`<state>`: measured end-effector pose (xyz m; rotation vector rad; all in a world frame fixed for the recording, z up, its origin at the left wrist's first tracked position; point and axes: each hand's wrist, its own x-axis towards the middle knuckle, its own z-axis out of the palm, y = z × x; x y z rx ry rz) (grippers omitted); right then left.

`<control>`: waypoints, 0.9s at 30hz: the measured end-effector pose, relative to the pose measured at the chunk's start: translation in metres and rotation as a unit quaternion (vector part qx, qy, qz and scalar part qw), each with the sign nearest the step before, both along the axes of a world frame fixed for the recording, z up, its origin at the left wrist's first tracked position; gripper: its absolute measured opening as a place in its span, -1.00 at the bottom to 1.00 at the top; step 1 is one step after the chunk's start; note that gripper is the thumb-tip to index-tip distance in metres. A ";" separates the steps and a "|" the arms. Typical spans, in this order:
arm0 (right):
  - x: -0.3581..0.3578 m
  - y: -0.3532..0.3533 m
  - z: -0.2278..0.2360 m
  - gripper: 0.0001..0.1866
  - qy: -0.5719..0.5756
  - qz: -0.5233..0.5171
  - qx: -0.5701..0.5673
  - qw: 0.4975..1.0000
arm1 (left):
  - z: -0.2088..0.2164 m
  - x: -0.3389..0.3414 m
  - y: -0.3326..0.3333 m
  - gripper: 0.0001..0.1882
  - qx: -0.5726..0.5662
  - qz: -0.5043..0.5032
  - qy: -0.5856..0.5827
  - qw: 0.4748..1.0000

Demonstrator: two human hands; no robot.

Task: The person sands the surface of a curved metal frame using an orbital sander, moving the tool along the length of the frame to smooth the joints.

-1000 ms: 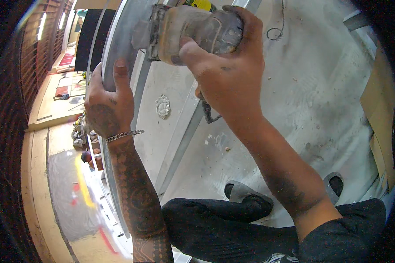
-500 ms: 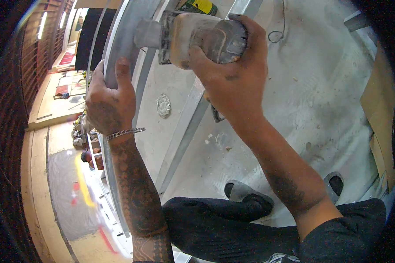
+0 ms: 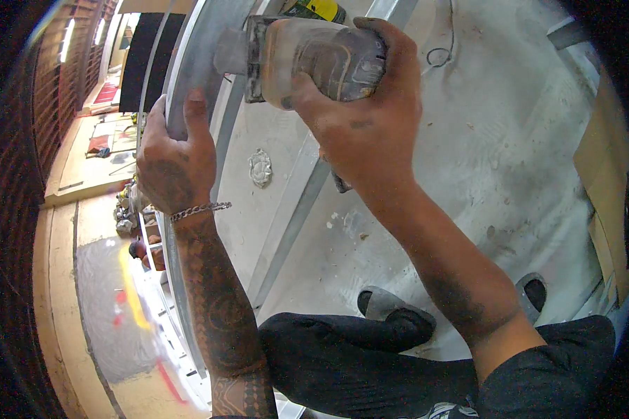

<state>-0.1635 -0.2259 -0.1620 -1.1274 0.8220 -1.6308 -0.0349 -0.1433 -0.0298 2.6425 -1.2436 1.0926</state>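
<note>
My right hand (image 3: pixel 374 122) is wrapped round the dusty body of a palm sander (image 3: pixel 286 63), thumb on the near side and fingers over its far side. The sander lies sideways, with its dark rectangular pad facing left toward a curved grey panel (image 3: pixel 203 56). A squarish darker grey patch (image 3: pixel 232 52) shows between pad and panel; whether the pad touches cannot be told. On the panel's near part my left hand (image 3: pixel 177 157) is closed, its thumb pressed on the grey face and its fingers round the left edge.
Metal bars (image 3: pixel 286 216) run slantwise below the panel, over a pale dusty floor sheet (image 3: pixel 496 160). A green and yellow container (image 3: pixel 318 10) stands beyond the sander. At right are cardboard (image 3: pixel 601 188) and a looped wire (image 3: pixel 438 57). A crumpled whitish lump (image 3: pixel 260 168) lies on the floor.
The sander and my right hand have shifted slightly left, closer to the panel. My left hand keeps its place on the panel.
</note>
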 end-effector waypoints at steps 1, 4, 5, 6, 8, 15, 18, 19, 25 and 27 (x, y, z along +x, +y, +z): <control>0.000 0.000 0.000 -0.23 0.002 -0.011 -0.010 1.000 | -0.001 0.000 0.000 -0.24 -0.001 0.003 0.003 1.000; -0.001 0.001 -0.006 -0.24 -0.023 0.002 0.004 1.000 | 0.000 -0.002 0.000 -0.24 0.003 0.023 0.001 1.000; -0.002 0.002 -0.007 -0.24 -0.050 0.026 0.028 0.998 | 0.001 -0.002 0.000 -0.24 0.003 0.022 0.000 1.000; -0.002 0.002 -0.006 -0.24 -0.050 0.026 0.028 0.998 | 0.001 0.000 0.001 -0.24 0.004 0.014 0.006 1.000; -0.004 0.003 -0.002 -0.24 -0.068 0.047 0.071 0.994 | 0.002 0.000 0.000 -0.24 0.007 0.006 0.011 1.000; 0.001 0.002 -0.002 -0.23 0.007 0.005 0.027 1.000 | -0.003 -0.004 -0.014 -0.22 0.015 0.010 -0.021 1.000; -0.003 -0.001 -0.015 -0.26 0.016 -0.010 0.019 1.000 | -0.011 -0.011 -0.027 -0.16 0.012 -0.034 -0.086 0.996; -0.006 0.000 -0.018 -0.25 0.035 0.009 0.054 0.998 | -0.014 -0.013 -0.031 -0.13 0.015 -0.062 -0.109 0.992; -0.012 -0.002 -0.036 -0.25 0.076 0.024 0.109 0.991 | -0.021 -0.014 -0.042 -0.05 0.006 -0.077 -0.123 0.989; -0.013 -0.003 -0.037 -0.25 0.070 0.035 0.121 0.990 | -0.021 -0.016 -0.044 -0.04 0.014 -0.064 -0.128 0.990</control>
